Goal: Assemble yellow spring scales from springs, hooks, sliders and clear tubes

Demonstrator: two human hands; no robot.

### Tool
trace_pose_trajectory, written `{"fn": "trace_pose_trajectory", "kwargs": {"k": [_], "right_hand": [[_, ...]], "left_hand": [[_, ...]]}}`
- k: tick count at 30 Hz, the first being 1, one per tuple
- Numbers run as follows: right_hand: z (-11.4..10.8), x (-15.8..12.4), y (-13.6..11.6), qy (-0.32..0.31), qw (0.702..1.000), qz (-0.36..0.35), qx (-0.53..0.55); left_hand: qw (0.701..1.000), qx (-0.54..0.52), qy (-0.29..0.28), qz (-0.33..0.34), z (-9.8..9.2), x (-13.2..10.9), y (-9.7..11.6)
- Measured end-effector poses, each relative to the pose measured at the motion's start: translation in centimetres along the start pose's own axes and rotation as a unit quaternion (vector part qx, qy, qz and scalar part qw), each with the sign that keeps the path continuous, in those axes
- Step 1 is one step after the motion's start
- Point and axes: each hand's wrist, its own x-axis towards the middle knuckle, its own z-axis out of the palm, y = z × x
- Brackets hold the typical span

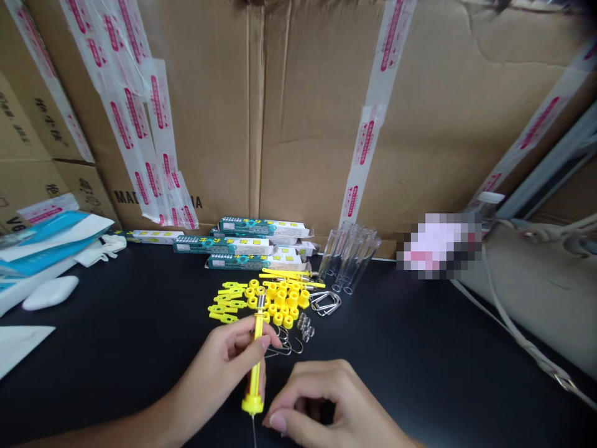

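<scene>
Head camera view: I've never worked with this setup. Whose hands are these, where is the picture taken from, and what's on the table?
This picture comes from a camera worn on a person's head, looking forward and down, so there is no machine, just two bare hands. The left hand grips a yellow plastic rod with a flared end and a thin wire below it. The right hand is pinched beside that end; whether it holds anything is too small to tell. On the black table lie yellow plastic parts, wire hooks, small springs, clear tubes and green-and-white boxes, with cardboard cartons behind.
</scene>
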Motion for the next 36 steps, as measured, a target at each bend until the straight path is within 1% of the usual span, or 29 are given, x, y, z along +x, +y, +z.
{"fn": "trace_pose_trajectory", "kwargs": {"k": [4, 7, 10, 15, 18, 21, 26, 28, 32, 34, 36], "right_hand": [[-0.3, -0.2, -0.5, 0.048, 0.999, -0.016, -0.011], [-1.0, -0.2, -0.7, 0.112, 0.993, -0.008, -0.019], [-1.9, -0.2, -0.5, 0.168, 0.986, 0.012, 0.007], [-3.2, 0.4, 0.5, 0.212, 0.975, 0.022, 0.056], [-3.4, 0.6, 0.7, 0.221, 0.973, 0.022, 0.061], [-3.1, 0.7, 0.5, 0.212, 0.975, 0.02, 0.068], [-2.0, 0.7, 0.3, 0.149, 0.984, 0.01, 0.101], [-1.7, 0.7, 0.4, 0.142, 0.983, 0.007, 0.119], [-1.5, 0.9, 0.8, 0.147, 0.974, 0.022, 0.171], [-1.5, 1.0, 0.8, 0.154, 0.97, 0.033, 0.188], [-1.4, 1.0, 0.7, 0.161, 0.969, 0.041, 0.184]], "left_hand": [[1.0, 0.006, -0.004, -0.022, -0.1, 0.0, 0.0], [0.999, -0.007, -0.011, -0.04, -0.3, 0.1, 0.1], [0.998, -0.001, -0.025, -0.052, -0.3, 0.3, 0.1], [0.998, 0.006, -0.031, -0.048, -0.1, 0.4, 0.1], [0.998, 0.002, -0.041, -0.037, -0.1, 0.4, 0.2], [0.996, 0.027, -0.075, -0.032, -0.1, 0.2, 0.4], [0.977, 0.167, -0.132, 0.007, 0.0, -0.6, 0.8], [0.97, 0.203, -0.136, 0.017, 0.1, -0.7, 1.0], [0.965, 0.229, -0.13, 0.019, 0.3, -0.9, 1.0], [0.965, 0.23, -0.121, 0.025, 0.3, -0.8, 0.9], [0.971, 0.21, -0.112, 0.028, 0.3, -0.8, 0.8]]}}
